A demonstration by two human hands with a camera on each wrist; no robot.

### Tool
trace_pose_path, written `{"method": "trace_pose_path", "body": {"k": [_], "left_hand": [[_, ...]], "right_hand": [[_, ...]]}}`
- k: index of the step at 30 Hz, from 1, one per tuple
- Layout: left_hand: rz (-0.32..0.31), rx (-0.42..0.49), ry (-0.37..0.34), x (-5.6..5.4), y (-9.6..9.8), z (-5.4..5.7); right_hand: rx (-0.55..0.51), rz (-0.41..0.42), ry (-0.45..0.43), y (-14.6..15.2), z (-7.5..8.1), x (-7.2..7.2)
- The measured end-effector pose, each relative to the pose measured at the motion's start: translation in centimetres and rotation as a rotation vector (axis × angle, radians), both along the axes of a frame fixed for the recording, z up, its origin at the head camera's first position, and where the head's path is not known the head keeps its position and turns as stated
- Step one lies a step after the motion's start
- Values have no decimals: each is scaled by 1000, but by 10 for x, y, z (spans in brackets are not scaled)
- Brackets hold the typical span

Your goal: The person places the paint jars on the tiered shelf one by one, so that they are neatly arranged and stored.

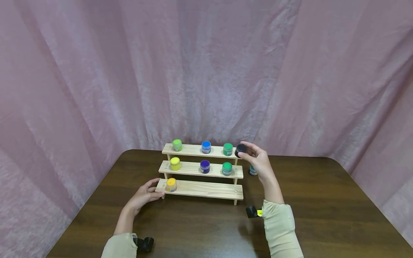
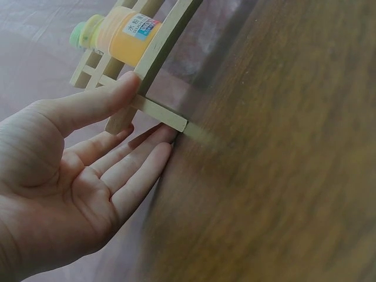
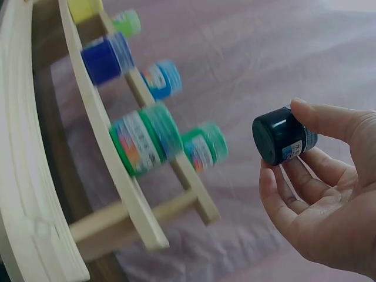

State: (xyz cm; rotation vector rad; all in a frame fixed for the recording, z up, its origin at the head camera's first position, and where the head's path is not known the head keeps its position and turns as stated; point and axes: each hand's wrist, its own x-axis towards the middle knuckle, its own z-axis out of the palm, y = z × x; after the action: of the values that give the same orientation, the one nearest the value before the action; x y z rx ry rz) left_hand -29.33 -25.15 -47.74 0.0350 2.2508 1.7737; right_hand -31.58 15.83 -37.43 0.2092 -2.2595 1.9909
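Observation:
A three-tier wooden display stand (image 1: 206, 191) holds small paint jars. At the left end of its lowest shelf, my left hand (image 1: 145, 197) holds the board, thumb on the front edge and fingers at the back near the leg. Close by sits an orange-yellow paint jar (image 2: 126, 35). My right hand (image 1: 259, 163) pinches a black paint jar (image 3: 276, 135) between thumb and fingers, off the shelf near the top tier's right end. A green jar (image 1: 227, 149) stands just left of it; another green jar (image 3: 144, 141) is on the middle tier.
The top tier also carries a light green jar (image 1: 177, 145) and a blue jar (image 1: 206, 147). On the middle one are a yellow jar (image 1: 175, 163) and a purple-blue jar (image 1: 204, 167). Behind the right wrist, another jar (image 1: 252, 171) is partly hidden. A pink curtain (image 1: 206, 71) hangs behind the table.

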Motion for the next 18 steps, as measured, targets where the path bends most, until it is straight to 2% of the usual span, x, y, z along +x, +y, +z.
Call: {"method": "trace_pose_path", "body": {"k": [8, 18], "left_hand": [[-6, -5, 6, 1, 1, 1], [-1, 1, 14, -4, 3, 0]], "right_hand": [[21, 85, 42, -20, 3, 4], [62, 201, 20, -44, 2, 8]]}}
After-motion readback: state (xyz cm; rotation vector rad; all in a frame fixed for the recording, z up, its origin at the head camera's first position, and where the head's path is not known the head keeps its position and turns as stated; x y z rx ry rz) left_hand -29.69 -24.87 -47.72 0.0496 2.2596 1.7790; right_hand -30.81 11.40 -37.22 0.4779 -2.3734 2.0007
